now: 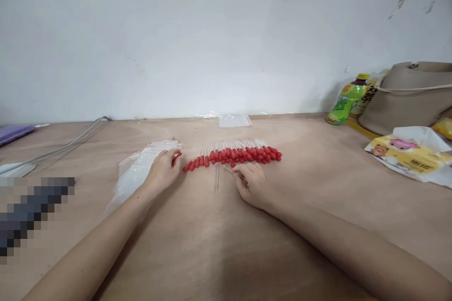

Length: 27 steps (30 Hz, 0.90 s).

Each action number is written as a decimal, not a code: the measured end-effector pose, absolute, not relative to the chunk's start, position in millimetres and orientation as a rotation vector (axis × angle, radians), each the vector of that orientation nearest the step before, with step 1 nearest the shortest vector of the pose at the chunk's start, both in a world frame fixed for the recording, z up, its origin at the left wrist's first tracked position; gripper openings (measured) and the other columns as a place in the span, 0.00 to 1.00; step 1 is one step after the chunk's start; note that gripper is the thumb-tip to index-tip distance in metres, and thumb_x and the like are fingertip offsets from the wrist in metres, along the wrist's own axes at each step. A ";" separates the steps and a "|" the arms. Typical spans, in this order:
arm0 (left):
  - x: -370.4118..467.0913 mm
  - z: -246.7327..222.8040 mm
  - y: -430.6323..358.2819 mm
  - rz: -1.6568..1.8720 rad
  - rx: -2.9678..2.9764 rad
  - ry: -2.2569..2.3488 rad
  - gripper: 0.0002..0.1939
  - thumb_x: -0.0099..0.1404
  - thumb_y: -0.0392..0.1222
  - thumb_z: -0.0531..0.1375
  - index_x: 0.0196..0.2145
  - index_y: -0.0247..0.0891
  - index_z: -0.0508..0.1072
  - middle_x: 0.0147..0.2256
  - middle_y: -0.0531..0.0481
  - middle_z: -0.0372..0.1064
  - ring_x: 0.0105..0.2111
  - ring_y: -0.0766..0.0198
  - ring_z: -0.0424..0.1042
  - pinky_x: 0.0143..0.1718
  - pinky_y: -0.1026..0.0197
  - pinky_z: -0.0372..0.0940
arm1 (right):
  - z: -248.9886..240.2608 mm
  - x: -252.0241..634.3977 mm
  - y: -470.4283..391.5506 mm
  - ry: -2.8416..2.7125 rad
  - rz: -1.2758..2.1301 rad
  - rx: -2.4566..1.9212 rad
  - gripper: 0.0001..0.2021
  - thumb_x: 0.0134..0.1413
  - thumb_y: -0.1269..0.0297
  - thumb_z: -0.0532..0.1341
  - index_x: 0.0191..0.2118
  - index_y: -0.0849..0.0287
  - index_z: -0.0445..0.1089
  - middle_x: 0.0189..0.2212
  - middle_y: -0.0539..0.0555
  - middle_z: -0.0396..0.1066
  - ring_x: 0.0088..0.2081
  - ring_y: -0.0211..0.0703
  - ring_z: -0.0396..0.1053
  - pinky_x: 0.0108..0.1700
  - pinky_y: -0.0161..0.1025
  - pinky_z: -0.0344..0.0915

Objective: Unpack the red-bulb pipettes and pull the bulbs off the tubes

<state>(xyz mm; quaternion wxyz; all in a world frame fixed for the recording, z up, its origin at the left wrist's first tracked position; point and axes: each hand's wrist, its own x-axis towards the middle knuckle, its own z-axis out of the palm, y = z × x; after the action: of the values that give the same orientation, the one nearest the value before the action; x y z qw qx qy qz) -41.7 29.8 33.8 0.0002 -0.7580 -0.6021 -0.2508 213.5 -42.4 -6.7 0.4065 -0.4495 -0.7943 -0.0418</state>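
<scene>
A long row of droppers with red rubber bulbs point(243, 154) and thin clear tubes lies across the middle of the table, bulbs toward me. At the row's left end, my left hand point(164, 169) pinches a red rubber bulb point(179, 154), mostly hidden by the fingers. My right hand point(252, 181) is closed around a thin clear tube point(229, 168) just in front of the row, its far part covered by the fingers. Between my hands, a few bare clear tubes point(216, 181) lie pointing toward me. Clear zip bags point(136, 174) are spread under and beside my left hand.
Another clear bag point(235, 121) lies by the wall. A green bottle point(348, 101), a beige bag point(406, 99) and a yellow-white packet point(409, 153) stand or lie at right. At left are a grey cable point(77, 134), a purple item point(16, 132) and a blurred-out dark object point(35, 211).
</scene>
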 end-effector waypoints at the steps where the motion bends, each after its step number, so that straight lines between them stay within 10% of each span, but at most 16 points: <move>1: -42.8 32.9 30.5 -0.750 -2.377 -1.933 0.16 0.60 0.43 0.50 0.41 0.34 0.69 0.34 0.44 0.68 0.34 0.57 0.68 0.37 0.57 0.62 | -7.7 211.5 -41.5 -2.007 -0.120 -1.138 0.08 0.50 0.73 0.52 0.34 0.61 0.66 0.22 0.51 0.67 0.27 0.38 0.62 0.34 0.37 0.54; 27: -23.9 10.4 20.8 -0.902 -2.610 -1.413 0.11 0.61 0.44 0.52 0.36 0.37 0.70 0.34 0.48 0.66 0.35 0.60 0.66 0.39 0.57 0.62 | 0.7 184.9 -35.0 -2.296 0.004 -0.971 0.19 0.47 0.52 0.60 0.43 0.59 0.67 0.42 0.58 0.60 0.42 0.46 0.59 0.44 0.43 0.56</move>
<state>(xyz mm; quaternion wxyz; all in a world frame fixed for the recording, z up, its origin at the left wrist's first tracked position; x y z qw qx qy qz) -23.9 20.8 10.4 0.0200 -0.8412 -0.4554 -0.2908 184.9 -35.0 0.7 0.3189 -0.3691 -0.8730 0.0016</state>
